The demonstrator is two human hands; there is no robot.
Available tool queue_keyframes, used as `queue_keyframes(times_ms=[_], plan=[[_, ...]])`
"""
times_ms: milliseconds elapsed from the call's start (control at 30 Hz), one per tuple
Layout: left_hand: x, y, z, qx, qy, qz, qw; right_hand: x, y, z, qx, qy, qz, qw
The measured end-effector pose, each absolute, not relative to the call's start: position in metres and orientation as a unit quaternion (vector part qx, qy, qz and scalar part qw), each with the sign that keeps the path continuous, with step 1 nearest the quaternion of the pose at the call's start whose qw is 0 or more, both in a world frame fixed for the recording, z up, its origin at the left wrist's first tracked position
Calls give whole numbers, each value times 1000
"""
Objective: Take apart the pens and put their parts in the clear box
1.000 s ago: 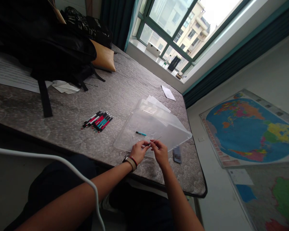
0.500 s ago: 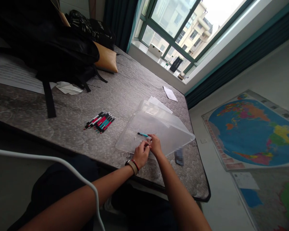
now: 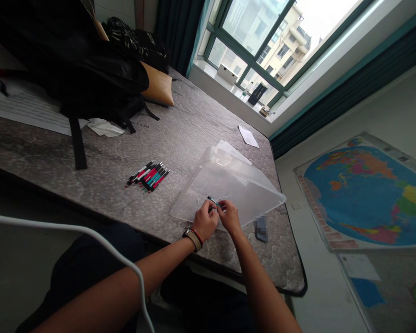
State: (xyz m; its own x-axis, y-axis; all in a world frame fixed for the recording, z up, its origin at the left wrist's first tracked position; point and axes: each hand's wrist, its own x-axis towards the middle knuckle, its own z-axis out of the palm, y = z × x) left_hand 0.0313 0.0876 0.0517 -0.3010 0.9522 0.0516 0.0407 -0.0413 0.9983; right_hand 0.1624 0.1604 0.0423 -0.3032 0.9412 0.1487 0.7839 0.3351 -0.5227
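Over a translucent plastic tray [image 3: 254,196], my two hands are close together. My right hand [image 3: 229,216] pinches a teal pen [image 3: 212,200], its dark end pointing up and to the left. Beside it my left hand [image 3: 205,221], with a watch and a red band at the wrist, has its fingers closed at a small dark piece too hidden to name. Left of the tray lies a pile of pens [image 3: 149,176] in red, white, teal and black, side by side on the mattress [image 3: 125,152].
A black backpack [image 3: 104,69] rests at the left, with printed sheets [image 3: 31,108] and a crumpled tissue [image 3: 106,127] near it. White papers [image 3: 234,150] lie behind the tray. A dark packet [image 3: 261,229] sits right of my hands. A white cable [image 3: 90,233] crosses the foreground.
The teal pen has been drawn toward my left hand and now sits between both hands. My right hand has turned and lowered slightly. The view has shifted a little.
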Motion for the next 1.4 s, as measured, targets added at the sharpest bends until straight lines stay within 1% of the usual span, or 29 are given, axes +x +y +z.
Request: queue_keyframes(times_ms=[67,167,267,367,433,533,667,767,800,833,867,933,1033,1100,1200,1400], plan=[[32,87,51,438,570,567,403,171,145,58,-521,-794,202,240],[34,85,49,467,564,553,399,182,126,85,-501,-796,239,240],[36,83,46,523,540,547,370,189,118,108,-484,-801,272,222],[38,80,39,565,516,553,329,193,120,122,-474,-815,276,188],[39,79,34,587,504,539,332,193,123,127,-470,-822,271,173],[40,76,27,615,477,497,383,193,125,131,-454,-823,302,157],[37,71,26,617,456,479,427,194,131,131,-426,-799,405,127],[32,68,27,586,482,482,439,191,147,116,-425,-760,474,132],[31,68,27,576,489,483,443,188,155,107,-440,-754,468,139],[30,67,26,569,493,484,446,183,162,96,-471,-754,435,142],[28,66,25,563,496,485,449,177,170,85,-508,-762,376,137],[25,64,23,561,498,479,455,162,182,62,-553,-786,262,86],[16,58,21,577,497,450,466,140,192,36,-562,-791,234,66],[8,53,19,588,495,431,472,130,194,27,-564,-792,227,59],[-5,49,17,591,494,423,478,124,194,23,-564,-796,215,53],[-17,49,16,570,481,454,487,110,197,26,-542,-810,210,75]])
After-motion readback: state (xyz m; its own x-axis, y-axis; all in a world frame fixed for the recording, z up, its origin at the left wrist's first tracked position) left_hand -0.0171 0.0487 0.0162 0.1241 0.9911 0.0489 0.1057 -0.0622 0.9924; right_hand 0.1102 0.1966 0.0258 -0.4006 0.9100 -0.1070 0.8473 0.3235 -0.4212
